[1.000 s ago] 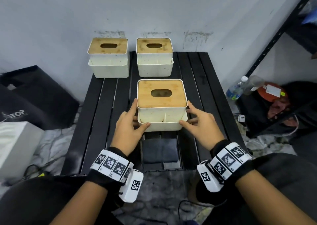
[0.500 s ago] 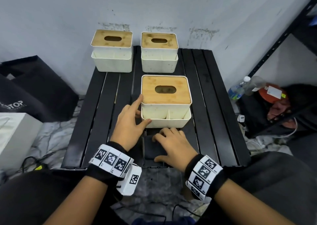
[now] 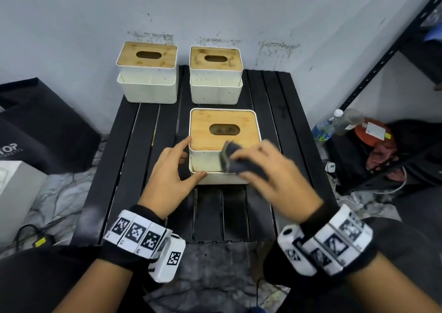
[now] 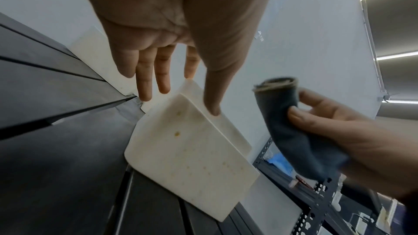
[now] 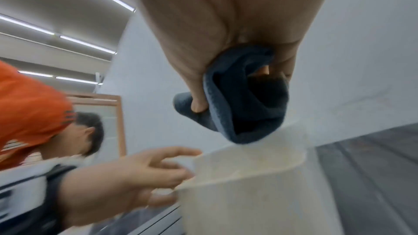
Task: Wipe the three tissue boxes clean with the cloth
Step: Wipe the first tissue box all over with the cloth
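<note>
Three white tissue boxes with wooden lids stand on a black slatted table (image 3: 134, 169). The near tissue box (image 3: 223, 133) sits mid-table; the left rear box (image 3: 147, 71) and the right rear box (image 3: 216, 73) stand by the wall. My left hand (image 3: 174, 167) steadies the near box's left front corner, thumb on the front rim, fingers straight along its side (image 4: 158, 81). My right hand (image 3: 270, 169) grips a folded dark blue cloth (image 3: 235, 159) (image 4: 294, 131) (image 5: 239, 99) just above the box's front edge. The box's white front (image 4: 187, 158) is speckled with yellowish spots.
A black bag (image 3: 43, 126) and a white box (image 3: 14, 193) lie on the floor to the left. A black metal shelf (image 3: 382, 69) stands right, with bottles (image 3: 330, 124) and clutter at its foot. Cables run across the floor. A person in orange (image 5: 29, 110) shows in the right wrist view.
My right hand left the box's right side, dropped to the cloth on the table in front, picked it up and raised it to the near box's front edge. The left hand stayed at the corner.
</note>
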